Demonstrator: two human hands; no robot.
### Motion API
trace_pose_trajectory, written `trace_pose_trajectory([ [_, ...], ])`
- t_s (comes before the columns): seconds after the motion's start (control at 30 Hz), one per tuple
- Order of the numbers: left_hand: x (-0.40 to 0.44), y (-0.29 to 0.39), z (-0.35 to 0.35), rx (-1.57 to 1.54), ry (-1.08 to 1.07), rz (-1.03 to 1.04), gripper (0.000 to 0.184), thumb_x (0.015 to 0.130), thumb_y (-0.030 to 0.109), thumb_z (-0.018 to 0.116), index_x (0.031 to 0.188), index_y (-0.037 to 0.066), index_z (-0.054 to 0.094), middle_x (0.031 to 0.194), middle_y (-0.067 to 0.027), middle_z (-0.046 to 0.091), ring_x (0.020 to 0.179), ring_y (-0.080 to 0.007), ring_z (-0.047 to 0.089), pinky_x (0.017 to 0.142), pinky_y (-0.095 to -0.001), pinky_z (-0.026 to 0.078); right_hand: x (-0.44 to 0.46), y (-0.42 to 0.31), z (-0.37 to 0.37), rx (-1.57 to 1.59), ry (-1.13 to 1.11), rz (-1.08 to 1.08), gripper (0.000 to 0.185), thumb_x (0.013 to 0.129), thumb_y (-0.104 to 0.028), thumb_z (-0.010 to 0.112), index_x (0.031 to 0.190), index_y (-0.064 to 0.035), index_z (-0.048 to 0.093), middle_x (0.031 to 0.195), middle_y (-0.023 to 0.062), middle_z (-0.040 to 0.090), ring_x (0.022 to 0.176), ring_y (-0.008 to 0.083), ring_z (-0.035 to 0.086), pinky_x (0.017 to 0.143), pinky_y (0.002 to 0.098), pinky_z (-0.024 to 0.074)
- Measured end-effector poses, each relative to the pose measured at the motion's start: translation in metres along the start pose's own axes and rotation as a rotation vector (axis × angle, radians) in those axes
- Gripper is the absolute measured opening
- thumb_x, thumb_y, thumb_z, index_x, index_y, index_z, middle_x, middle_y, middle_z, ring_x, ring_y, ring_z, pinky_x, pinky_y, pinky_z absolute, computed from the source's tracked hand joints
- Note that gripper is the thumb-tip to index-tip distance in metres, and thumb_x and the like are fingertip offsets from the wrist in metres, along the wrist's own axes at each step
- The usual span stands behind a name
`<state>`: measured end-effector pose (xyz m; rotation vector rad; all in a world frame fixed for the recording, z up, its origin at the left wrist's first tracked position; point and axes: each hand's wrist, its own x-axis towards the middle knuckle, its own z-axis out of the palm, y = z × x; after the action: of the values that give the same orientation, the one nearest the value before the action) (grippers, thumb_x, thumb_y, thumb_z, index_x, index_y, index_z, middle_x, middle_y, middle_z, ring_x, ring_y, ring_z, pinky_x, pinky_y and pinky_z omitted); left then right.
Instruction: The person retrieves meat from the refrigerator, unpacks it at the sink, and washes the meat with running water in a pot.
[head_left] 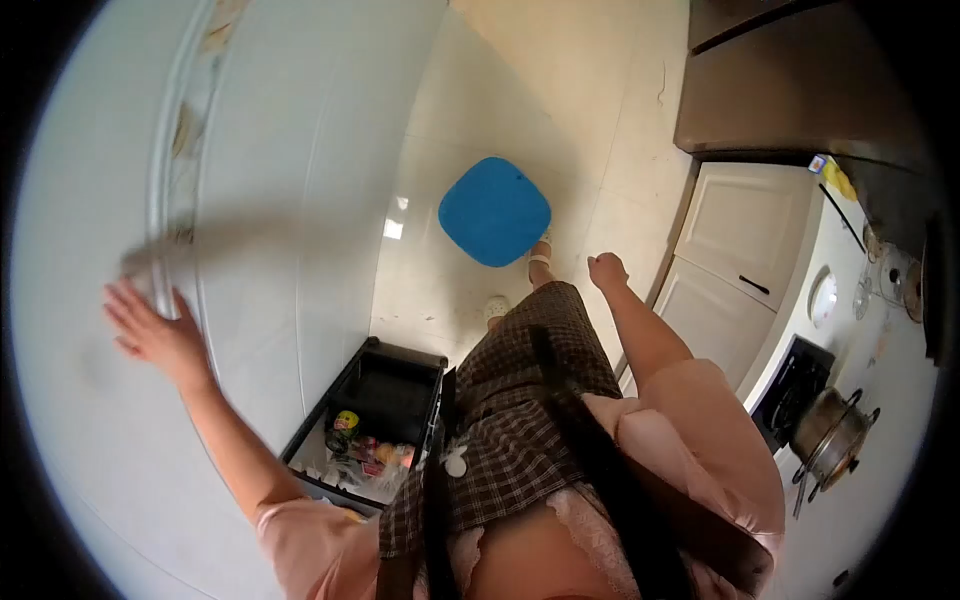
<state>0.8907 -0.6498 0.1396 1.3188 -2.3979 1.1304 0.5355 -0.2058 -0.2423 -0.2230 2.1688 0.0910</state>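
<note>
My left hand [155, 335] is spread against the pale tiled wall [250, 180], its fingers apart and holding nothing. A patterned border strip [185, 150] runs up the wall by its fingertips. On the other side, my right hand [608, 272] hangs over the floor with its fingers curled into a fist, and nothing shows in it. Ahead of my feet, a blue stool [495, 212] with a rounded square seat stands on the floor; neither hand touches it. Its legs are hidden under the seat.
A black crate [365, 360] with packaged items stands against the wall to my left. White cabinets [740, 220] line the right side. The counter above bears a gas stove [795, 385], a lidded pot [832, 435] and a white plate [822, 297]. A brown fridge-like unit [800, 85] stands beyond.
</note>
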Motion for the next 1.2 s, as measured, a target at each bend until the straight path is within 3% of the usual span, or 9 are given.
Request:
trace_pose_trajectory([
  [0.17, 0.071, -0.006, 0.013, 0.355, 0.157, 0.122, 0.089, 0.072, 0.070, 0.042, 0.139, 0.015, 0.018, 0.144, -0.0075, 0.017, 0.130, -0.0283, 0.021, 0.099, -0.0545, 0.020, 0.079, -0.037, -0.003, -0.085, -0.101, -0.061, 0.047, 0.078, -0.017, 0.049, 0.125, -0.0204, 0.044, 0.128, 0.0068, 0.044, 0.117, 0.0247, 0.043, 0.093, 0.0527, 0.0333],
  [0.23, 0.078, 0.002, 0.013, 0.468, 0.073, 0.181, 0.088, 0.072, 0.070, 0.044, 0.137, 0.014, 0.025, 0.142, -0.0088, 0.022, 0.129, -0.0307, 0.025, 0.099, -0.0512, 0.024, 0.120, -0.050, 0.011, -0.118, -0.158, -0.162, 0.046, 0.078, -0.011, 0.046, 0.124, -0.0136, 0.045, 0.121, 0.0097, 0.050, 0.112, 0.0245, 0.047, 0.091, 0.0369, 0.0405],
  [0.47, 0.087, 0.006, 0.015, 0.659, -0.028, 0.255, 0.090, 0.070, 0.064, 0.054, 0.132, 0.002, 0.032, 0.136, -0.0141, 0.032, 0.122, -0.0377, 0.033, 0.098, -0.0438, 0.033, 0.204, -0.119, 0.053, 0.083, -0.277, -0.190, 0.038, 0.080, -0.013, 0.048, 0.117, -0.0020, 0.049, 0.114, 0.0175, 0.053, 0.104, 0.0281, 0.052, 0.087, 0.0364, 0.0430],
  [0.57, 0.088, 0.005, 0.016, 0.667, -0.044, 0.226, 0.091, 0.069, 0.061, 0.058, 0.131, -0.001, 0.032, 0.137, -0.0160, 0.030, 0.122, -0.0382, 0.032, 0.100, -0.0423, 0.031, 0.229, -0.121, 0.093, 0.068, -0.069, -0.202, 0.034, 0.082, -0.015, 0.048, 0.112, 0.0004, 0.051, 0.109, 0.0213, 0.054, 0.099, 0.0329, 0.054, 0.084, 0.0395, 0.0445],
  [0.67, 0.085, 0.004, 0.013, 0.730, -0.091, 0.213, 0.091, 0.071, 0.059, 0.057, 0.132, -0.001, 0.028, 0.139, -0.0161, 0.025, 0.123, -0.0379, 0.031, 0.102, -0.0419, 0.030, 0.247, -0.122, 0.104, 0.253, -0.047, 0.105, 0.030, 0.083, -0.016, 0.048, 0.106, 0.0024, 0.053, 0.107, 0.0222, 0.054, 0.096, 0.0359, 0.054, 0.081, 0.0406, 0.0456],
  [0.73, 0.088, 0.009, 0.014, 0.689, -0.085, 0.232, 0.091, 0.071, 0.058, 0.057, 0.133, 0.000, 0.027, 0.139, -0.0157, 0.024, 0.123, -0.0384, 0.031, 0.102, -0.0420, 0.029, 0.231, -0.129, 0.085, -0.073, -0.150, -0.124, 0.025, 0.082, -0.015, 0.050, 0.098, 0.0031, 0.055, 0.105, 0.0225, 0.054, 0.095, 0.0356, 0.055, 0.079, 0.0396, 0.0461],
  [0.83, 0.091, 0.021, 0.011, 0.616, -0.040, 0.263, 0.090, 0.072, 0.058, 0.056, 0.134, 0.001, 0.025, 0.140, -0.0146, 0.023, 0.122, -0.0398, 0.032, 0.101, -0.0423, 0.030, 0.209, -0.116, 0.078, 0.008, -0.246, -0.188, 0.023, 0.080, -0.015, 0.052, 0.094, 0.0025, 0.056, 0.104, 0.0218, 0.055, 0.091, 0.0337, 0.056, 0.077, 0.0386, 0.0459],
  [0.97, 0.091, 0.023, 0.005, 0.592, -0.038, 0.175, 0.087, 0.076, 0.058, 0.051, 0.136, 0.002, 0.021, 0.142, -0.0118, 0.018, 0.125, -0.0370, 0.027, 0.099, -0.0424, 0.032, 0.161, -0.125, 0.048, -0.021, -0.277, -0.610, 0.022, 0.077, -0.016, 0.056, 0.092, -0.0004, 0.057, 0.092, 0.0187, 0.057, 0.079, 0.0308, 0.055, 0.069, 0.0391, 0.0447],
  [1.2, 0.089, 0.021, 0.007, 0.551, -0.140, 0.000, 0.079, 0.080, 0.051, 0.046, 0.138, 0.007, 0.015, 0.145, -0.0063, 0.011, 0.130, -0.0338, 0.017, 0.102, -0.0416, 0.026, 0.069, -0.183, -0.097, 0.348, -0.226, -0.671, 0.019, 0.072, -0.017, 0.063, 0.078, -0.0020, 0.052, 0.073, 0.0167, 0.055, 0.070, 0.0323, 0.054, 0.060, 0.0417, 0.0429],
])
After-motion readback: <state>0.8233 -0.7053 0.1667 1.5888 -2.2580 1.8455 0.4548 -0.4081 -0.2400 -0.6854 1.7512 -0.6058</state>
